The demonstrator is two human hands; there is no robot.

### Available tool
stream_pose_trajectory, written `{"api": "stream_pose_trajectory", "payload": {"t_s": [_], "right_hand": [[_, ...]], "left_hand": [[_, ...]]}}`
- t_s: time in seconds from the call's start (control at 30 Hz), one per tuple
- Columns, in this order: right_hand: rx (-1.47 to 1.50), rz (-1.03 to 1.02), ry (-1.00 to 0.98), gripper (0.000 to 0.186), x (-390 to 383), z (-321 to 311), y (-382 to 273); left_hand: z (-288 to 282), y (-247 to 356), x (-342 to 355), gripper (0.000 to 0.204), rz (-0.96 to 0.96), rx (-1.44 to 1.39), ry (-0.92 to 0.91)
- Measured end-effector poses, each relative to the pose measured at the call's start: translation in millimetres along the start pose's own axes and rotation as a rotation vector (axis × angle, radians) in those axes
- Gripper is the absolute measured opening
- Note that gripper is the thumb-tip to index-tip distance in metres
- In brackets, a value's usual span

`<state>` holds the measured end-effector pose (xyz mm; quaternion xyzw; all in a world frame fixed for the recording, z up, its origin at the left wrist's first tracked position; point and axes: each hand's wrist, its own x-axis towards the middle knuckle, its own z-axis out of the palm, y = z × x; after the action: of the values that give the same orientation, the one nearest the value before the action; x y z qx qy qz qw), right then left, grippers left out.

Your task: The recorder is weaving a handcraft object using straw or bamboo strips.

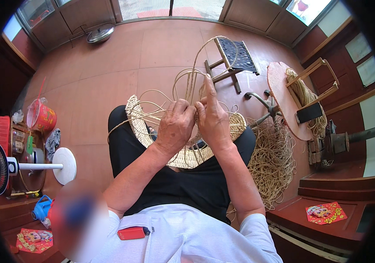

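A ring-shaped woven straw piece [187, 158] lies across my lap, with long loose straw cords [190, 85] rising and looping from it. My left hand [175, 125] is closed over the cords at the middle, its fingertips pinched together. Right beside it, nearly touching, my right hand [214, 120] has its index finger stretched up along a cord loop while the thumb and other fingers curl in around the cords. Exactly what lies between the fingertips is hidden by both hands. More cords fan out to the left of my left hand.
A large heap of straw cord [273, 160] lies on the floor at right, beside a round pink table [279, 92] holding a coil and a phone [309, 113]. A woven-seat stool [238, 55] stands ahead. At left are a fan [38, 166] and red bucket [42, 116].
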<state>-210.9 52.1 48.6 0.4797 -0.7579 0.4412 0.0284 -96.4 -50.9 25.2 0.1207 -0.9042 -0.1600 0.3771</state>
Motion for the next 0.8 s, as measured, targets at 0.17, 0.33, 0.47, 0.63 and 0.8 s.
{"api": "stream_pose_trajectory", "payload": {"t_s": [0.17,0.33,0.47,0.63,0.8], "right_hand": [[0.461,0.207,0.04,0.078,-20,-5,4],[1.132,0.55,0.076,0.066,-45,-61,38],[0.851,0.652,0.264,0.067,-80,-167,125],[0.659,0.946,0.758,0.05,-221,-396,283],[0.642,1.098,1.22,0.005,-343,-509,340]], "left_hand": [[-2,-1,-1,0.011,-0.041,-0.052,-0.01],[7,4,0,0.032,0.26,0.047,-0.02],[10,-1,1,0.035,0.209,0.08,-0.142],[11,9,7,0.034,0.177,0.045,-0.166],[9,5,2,0.033,0.147,0.002,-0.091]]}}
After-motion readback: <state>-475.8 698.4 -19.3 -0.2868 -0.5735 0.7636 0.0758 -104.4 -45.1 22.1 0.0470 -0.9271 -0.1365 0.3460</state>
